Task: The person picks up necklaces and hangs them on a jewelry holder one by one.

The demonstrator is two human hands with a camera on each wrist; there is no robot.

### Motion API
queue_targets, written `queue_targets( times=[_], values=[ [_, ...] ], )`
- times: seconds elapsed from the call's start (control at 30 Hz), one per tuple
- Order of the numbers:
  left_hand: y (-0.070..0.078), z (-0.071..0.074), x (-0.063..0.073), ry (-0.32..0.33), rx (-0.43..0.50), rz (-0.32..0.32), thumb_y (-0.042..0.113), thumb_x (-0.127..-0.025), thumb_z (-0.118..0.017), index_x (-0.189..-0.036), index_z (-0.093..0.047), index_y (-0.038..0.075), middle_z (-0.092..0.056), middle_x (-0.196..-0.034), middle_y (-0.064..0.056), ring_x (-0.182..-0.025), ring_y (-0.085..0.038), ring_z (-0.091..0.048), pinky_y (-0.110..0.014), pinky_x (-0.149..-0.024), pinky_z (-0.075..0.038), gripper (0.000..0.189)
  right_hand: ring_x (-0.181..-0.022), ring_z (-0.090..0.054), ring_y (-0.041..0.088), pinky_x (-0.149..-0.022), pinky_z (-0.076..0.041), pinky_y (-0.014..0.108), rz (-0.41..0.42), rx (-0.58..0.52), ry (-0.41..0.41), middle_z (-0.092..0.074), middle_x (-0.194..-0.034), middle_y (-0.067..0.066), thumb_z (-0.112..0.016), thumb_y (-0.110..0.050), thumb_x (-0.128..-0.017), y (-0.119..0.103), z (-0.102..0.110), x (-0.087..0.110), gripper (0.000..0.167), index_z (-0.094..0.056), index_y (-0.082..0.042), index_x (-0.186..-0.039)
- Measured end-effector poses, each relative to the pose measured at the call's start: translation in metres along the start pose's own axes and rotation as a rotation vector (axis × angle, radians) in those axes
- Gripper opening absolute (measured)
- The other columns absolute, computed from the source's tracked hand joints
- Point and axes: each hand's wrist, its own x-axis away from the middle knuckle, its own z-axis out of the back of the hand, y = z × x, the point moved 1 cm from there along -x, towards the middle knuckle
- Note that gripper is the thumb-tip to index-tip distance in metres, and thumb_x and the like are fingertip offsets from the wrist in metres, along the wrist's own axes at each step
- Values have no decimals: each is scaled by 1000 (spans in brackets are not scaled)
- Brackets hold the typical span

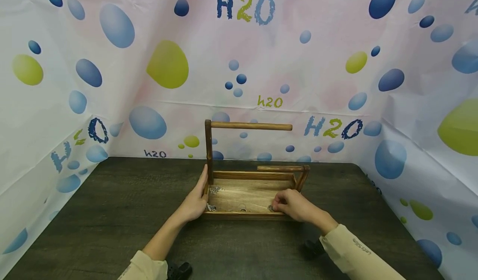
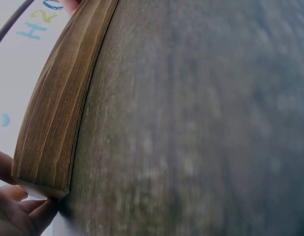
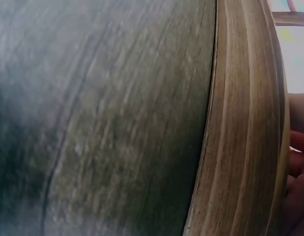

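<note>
A wooden jewelry stand (image 1: 250,216) with a shallow tray base sits on the table, its tall left post carrying a long bar and its shorter right post a lower bar. My left hand (image 1: 195,201) holds the tray's left side; its fingers (image 2: 41,214) curve round the front corner in the left wrist view. Inside the tray's right front, my right hand (image 1: 293,204) has curled fingers pinching at a small silvery piece of jewelry (image 1: 270,208), partly hidden by the fingertips. Silvery chains (image 1: 210,208) lie at the tray's left, and a small ring-like piece (image 1: 243,208) lies by the front wall.
The dark wood-patterned table (image 1: 123,213) extends around the stand. Behind it and at both sides hangs a white sheet (image 1: 321,72) printed with blue and green drops. A dark object (image 1: 180,270) shows beside the left sleeve.
</note>
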Motion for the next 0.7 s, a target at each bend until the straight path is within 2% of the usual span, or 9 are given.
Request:
queue_targets(
  times=[0.23,0.33,0.5,0.7],
  values=[
    [-2,0,0,-4,1,4,-17,-95,-31,-161,13,22,8,-167,-11,-152,-31,-1,-53,-118,-10,89,-69,-53,4,-64,-47,27,-5,-51,43,-65,-84,-7,-63,-12,-99,-2,0,3,11,-71,-11,-91],
    [-2,0,0,-9,4,11,-18,-94,-31,-161,14,21,8,-167,-12,-151,-32,-1,-54,-117,-15,89,-70,-52,6,-65,-46,28,-9,-77,66,-65,-85,-5,-63,-13,-99,-3,1,4,10,-70,-10,-92],
    [-3,0,0,-8,-1,24,-17,-95,-30,-161,15,23,8,-167,-13,-151,-34,-1,-52,-103,-26,89,-70,-52,9,-64,-45,29,-11,-136,97,-67,-89,0,-62,-14,-100,-8,3,7,11,-69,-9,-94],
    [-4,-1,0,-4,-8,34,-16,-95,-31,-161,14,24,6,-167,-14,-151,-35,-3,-51,-100,-28,89,-68,-53,11,-62,-46,29,-37,-178,132,-68,-90,3,-61,-16,-101,-9,2,8,12,-70,-9,-95]
  ],
)
